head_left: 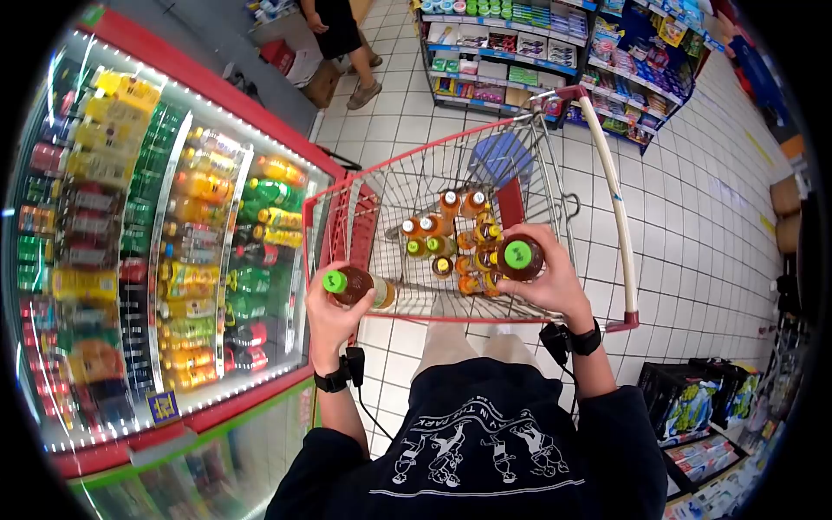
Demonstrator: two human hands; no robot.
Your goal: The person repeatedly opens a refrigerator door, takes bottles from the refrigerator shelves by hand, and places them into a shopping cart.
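Here we are on a pale tiled floor (693,208), and the giant of the scene is the drinks cooler (234,108) on the left, red-framed and packed with rows of coloured drinks. Right beside it stands the shopping cart (511,204), wire-sided with red trim, its pale handle (617,208) over on the right. Beyond it, a display shelf (503,58) full of small packaged goods, and up top another person (342,35) in dark shorts, only partly in frame.

Now to the hands! The left hand (329,322) is at the cart's near corner, on the cooler side, its grip curled firmly around the left-hand bottle (357,286), brown and tilted, green cap pointing off to the left. The right hand (557,279) has its grip closed about the right-hand bottle (521,276), another brown one, green cap facing up at us, above the right edge of the bottle cluster.

And that cluster, down in the cart: two green-capped bottles (425,247) side by side, white-capped orange bottles (473,212) around and behind them, yellow bottles (488,232) crowding in on the right. Smallest of all, a black wristband on each wrist, the left wristband (331,380) and the right wristband (587,340).
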